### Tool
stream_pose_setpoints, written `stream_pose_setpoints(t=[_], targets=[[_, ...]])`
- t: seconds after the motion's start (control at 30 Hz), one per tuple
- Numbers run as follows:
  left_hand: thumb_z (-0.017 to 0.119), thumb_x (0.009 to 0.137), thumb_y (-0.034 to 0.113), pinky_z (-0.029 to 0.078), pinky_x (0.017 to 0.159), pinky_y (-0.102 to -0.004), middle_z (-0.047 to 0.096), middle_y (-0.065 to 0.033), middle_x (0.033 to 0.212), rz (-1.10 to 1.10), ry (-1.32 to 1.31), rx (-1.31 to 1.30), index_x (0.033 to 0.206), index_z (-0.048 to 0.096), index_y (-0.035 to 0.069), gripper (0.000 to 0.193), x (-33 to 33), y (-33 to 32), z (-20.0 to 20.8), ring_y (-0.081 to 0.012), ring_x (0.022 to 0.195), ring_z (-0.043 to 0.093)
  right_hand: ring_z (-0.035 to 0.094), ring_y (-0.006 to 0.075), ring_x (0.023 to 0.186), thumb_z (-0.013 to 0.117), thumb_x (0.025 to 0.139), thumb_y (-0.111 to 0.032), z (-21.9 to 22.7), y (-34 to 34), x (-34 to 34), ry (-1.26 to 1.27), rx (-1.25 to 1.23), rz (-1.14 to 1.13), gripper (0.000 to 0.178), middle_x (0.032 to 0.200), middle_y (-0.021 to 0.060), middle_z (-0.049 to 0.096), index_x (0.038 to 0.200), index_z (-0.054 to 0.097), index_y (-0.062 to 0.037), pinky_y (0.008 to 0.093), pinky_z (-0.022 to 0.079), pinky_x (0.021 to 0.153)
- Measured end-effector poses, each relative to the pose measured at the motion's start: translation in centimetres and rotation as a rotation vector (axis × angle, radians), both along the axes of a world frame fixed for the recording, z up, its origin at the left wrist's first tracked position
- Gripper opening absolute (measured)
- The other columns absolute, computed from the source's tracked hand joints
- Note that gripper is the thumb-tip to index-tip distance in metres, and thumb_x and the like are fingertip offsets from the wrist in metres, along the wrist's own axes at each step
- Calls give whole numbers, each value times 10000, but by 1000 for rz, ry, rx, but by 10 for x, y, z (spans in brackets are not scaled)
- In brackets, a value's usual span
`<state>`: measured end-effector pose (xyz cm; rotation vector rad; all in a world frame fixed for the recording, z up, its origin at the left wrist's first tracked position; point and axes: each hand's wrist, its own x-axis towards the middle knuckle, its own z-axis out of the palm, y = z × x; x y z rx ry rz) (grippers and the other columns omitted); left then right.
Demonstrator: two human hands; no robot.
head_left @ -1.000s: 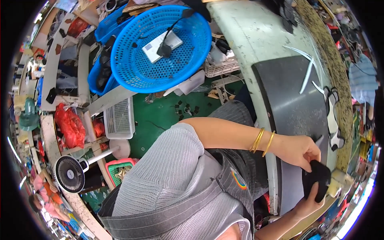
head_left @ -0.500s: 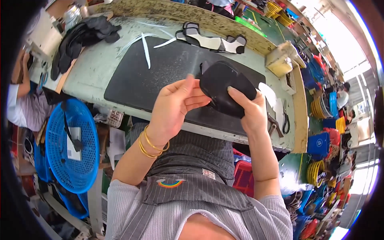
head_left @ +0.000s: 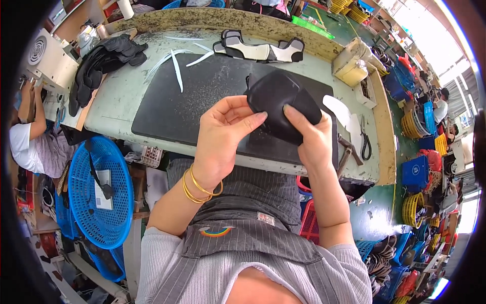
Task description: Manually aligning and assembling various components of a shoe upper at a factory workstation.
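Note:
A smooth black leather piece (head_left: pixel 277 93), curved and seamed like a shoe upper, is held up over the front of the dark cutting mat (head_left: pixel 200 76). My right hand (head_left: pixel 315 138) grips its right side, with the thumb pressed on the face and the fingers behind. At the lower left edge, my left hand (head_left: pixel 220 129) pinches the piece, its thumb in front and its fingers curled partly out of sight behind. Past the mat lies a flat black-and-white shoe upper (head_left: pixel 260 50) with its pale lining up.
Scissors (head_left: pixel 365 144) and a hammer (head_left: pixel 349 152) lie right of the mat, near white sheet pieces (head_left: pixel 336 107). White strips (head_left: pixel 177 71) rest at the back left, beside stacked black pieces (head_left: pixel 104 63). A blue basket (head_left: pixel 76 195) stands left of the bench; a co-worker's arms (head_left: pixel 33 109) show beyond.
My left thumb has come down from its raised position onto the edge of the black piece, and the fingers have curled. The piece has turned slightly; the head view has shifted a little.

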<state>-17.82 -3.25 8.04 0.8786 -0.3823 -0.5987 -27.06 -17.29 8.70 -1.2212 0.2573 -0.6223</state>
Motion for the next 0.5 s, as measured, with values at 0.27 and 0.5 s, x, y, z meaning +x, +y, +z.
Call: stream_pose_setpoints(t=[0.27, 0.5], targets=[[701, 821, -9, 500, 765, -221, 684, -50, 922, -48, 5, 4, 964, 645, 2, 155, -9, 5, -1, -94, 814, 627, 597, 56, 763, 712, 830, -38, 2, -8, -30, 102, -149, 86, 148, 869, 12, 684, 962, 694, 25, 209, 484, 702], [699, 821, -14, 487, 768, -207, 680, -30, 880, -128, -108, 30, 956, 652, 17, 146, -6, 3, 1, -79, 814, 616, 597, 41, 759, 720, 831, -48, 23, -17, -29, 126, -227, 121, 217, 854, 27, 683, 1025, 667, 34, 184, 478, 655]])
